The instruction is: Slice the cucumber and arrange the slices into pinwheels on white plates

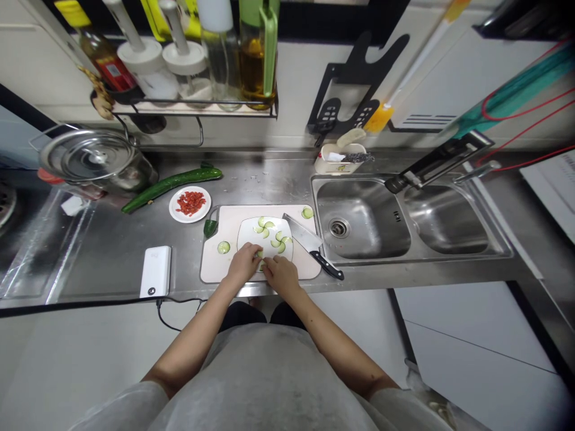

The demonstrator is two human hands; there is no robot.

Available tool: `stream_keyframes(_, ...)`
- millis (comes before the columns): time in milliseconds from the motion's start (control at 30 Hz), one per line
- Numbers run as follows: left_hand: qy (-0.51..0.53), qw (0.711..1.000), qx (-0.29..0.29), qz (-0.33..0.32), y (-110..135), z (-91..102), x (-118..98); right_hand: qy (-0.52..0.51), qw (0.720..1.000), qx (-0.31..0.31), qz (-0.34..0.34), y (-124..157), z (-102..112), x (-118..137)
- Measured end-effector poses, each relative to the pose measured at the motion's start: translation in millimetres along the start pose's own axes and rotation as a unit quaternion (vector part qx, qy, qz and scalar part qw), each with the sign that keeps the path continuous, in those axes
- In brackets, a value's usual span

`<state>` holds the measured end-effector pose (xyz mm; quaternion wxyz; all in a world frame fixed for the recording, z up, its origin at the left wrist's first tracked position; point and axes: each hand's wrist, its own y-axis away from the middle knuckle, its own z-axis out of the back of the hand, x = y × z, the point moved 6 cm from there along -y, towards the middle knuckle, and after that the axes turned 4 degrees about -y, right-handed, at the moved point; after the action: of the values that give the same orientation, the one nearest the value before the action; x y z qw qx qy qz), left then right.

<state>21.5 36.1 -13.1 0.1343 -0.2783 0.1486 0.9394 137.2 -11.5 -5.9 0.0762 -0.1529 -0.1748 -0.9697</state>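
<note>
A white square plate (245,228) rests on the pale cutting board (215,266). Cut cucumber slices lie on it in curved, flower-like groups, one group (263,226) at the back and another (281,242) at the right. Over the plate's front part, my left hand (244,263) pinches a cucumber slice (260,254). My right hand (282,274) is close beside it, fingertips closed on a cucumber slice near the plate's front edge; the fingers partly hide these pieces. To the right, a kitchen knife (309,239) lies across the board, its black handle over the edge.
Loose cucumber rounds (223,247) and a cucumber end (210,227) lie on the board. Behind are a small plate of red pieces (190,204) and a long cucumber (173,187). A white power bank (155,271) sits left; the double sink (363,218) is right.
</note>
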Motion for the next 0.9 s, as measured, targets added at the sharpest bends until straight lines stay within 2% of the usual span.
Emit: stream_keyframes(900, -0.006, 1.000, 0.007, 0.003, -1.2, -2.5, -3.2, 0.011, 1.000, 0.001, 0.007, -4.4, 7.0, 2.8)
